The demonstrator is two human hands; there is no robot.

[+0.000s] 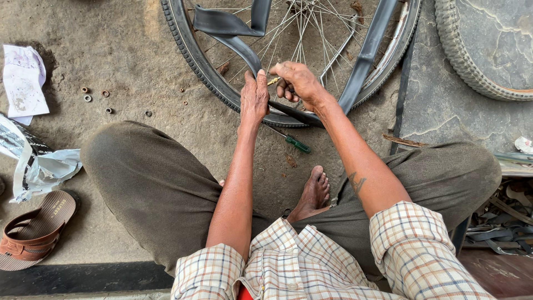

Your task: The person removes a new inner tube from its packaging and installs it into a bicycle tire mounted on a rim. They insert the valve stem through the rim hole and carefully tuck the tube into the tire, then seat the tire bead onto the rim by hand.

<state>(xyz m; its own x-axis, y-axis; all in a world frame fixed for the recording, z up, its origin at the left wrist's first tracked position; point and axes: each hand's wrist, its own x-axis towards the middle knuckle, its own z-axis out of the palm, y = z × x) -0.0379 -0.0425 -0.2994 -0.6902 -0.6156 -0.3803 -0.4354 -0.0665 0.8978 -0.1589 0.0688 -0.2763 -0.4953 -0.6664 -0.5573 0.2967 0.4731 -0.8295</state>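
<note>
Down on the rough concrete floor [139, 66], a person sits with knees spread and one bare foot [313, 194] tucked in the middle, both arms reaching far toward a spoked bicycle wheel with a black treaded tyre [194, 58] lying flat at the far side. The left hand [254, 99] rests over the near edge of the wheel, its fingers closed down on the limp black rubber inner tube [233, 41] that loops up out of the rim and away across the spokes. The right hand [300, 83], just right of the left and almost touching it, has its fingers curled shut around the tube's small brass-coloured valve [273, 81], which pokes out leftward between the two hands. A green-handled screwdriver [294, 143] lies on the floor just near of the wheel, between the hands and the foot. Small metal nuts and washers [95, 95] are scattered on the floor to the far left, near crumpled sheets of paper [22, 78] and torn plastic wrapping [39, 166]. A brown sandal [36, 230] sits at the near left. A second, worn grey tyre [472, 61] lies at the far right on a cracked stone slab [438, 116].
</note>
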